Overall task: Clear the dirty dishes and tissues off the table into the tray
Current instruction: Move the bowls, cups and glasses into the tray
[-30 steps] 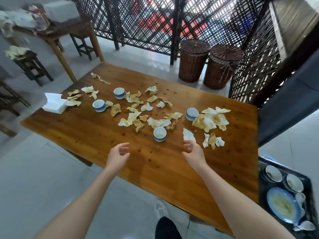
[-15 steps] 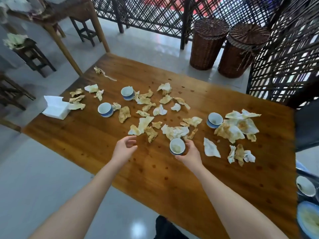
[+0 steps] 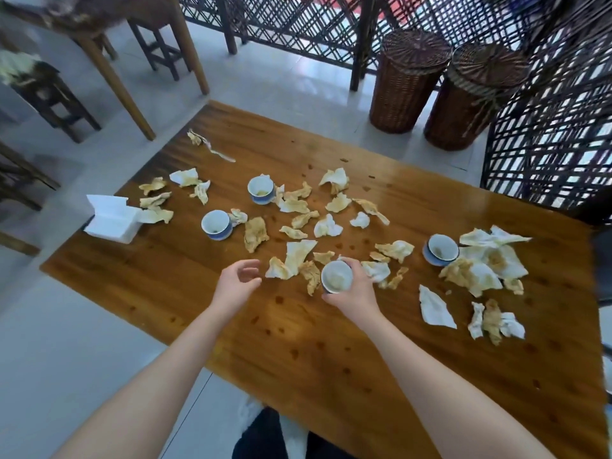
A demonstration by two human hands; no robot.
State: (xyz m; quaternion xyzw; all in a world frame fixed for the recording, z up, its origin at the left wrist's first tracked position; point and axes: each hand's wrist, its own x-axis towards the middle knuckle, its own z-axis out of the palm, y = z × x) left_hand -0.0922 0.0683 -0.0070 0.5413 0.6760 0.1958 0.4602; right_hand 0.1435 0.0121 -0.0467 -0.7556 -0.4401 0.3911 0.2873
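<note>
Held cup: a small white teacup (image 3: 336,276) with a blue outer wall and a yellowish smear inside. It is upright, over the middle of the table towards the near edge, ringed by stained tissues. Whether its base touches the wood cannot be told.
Right hand: the right hand (image 3: 356,294) grasps the teacup from the near side, with fingers and thumb curled round its wall.
Left hand: the left hand (image 3: 235,286) holds nothing. Its fingers are loosely bent and its palm is turned towards the teacup. It hovers just left of a crumpled stained tissue (image 3: 278,271).
Other cups: three of the same kind (all upright, all soiled inside) stand on the table. The far cup (image 3: 261,190) and the left cup (image 3: 217,224) are beyond the left hand. The right cup (image 3: 442,250) touches a big heap of tissues (image 3: 486,263).
Loose tissues: yellow-stained scraps lie scattered across the middle. A flatter white tissue (image 3: 435,308) lies near the right side, just beside a small crumpled cluster (image 3: 493,321).
Tissue pack: a white tissue pack (image 3: 111,220) sits at the table's left edge.
Table: a glossy wooden table (image 3: 298,352).
Beyond: two lidded wicker baskets (image 3: 409,81) stand side by side on the tiled floor against a dark lattice screen (image 3: 298,18). A dark stool (image 3: 49,94) stands at the far left.
</note>
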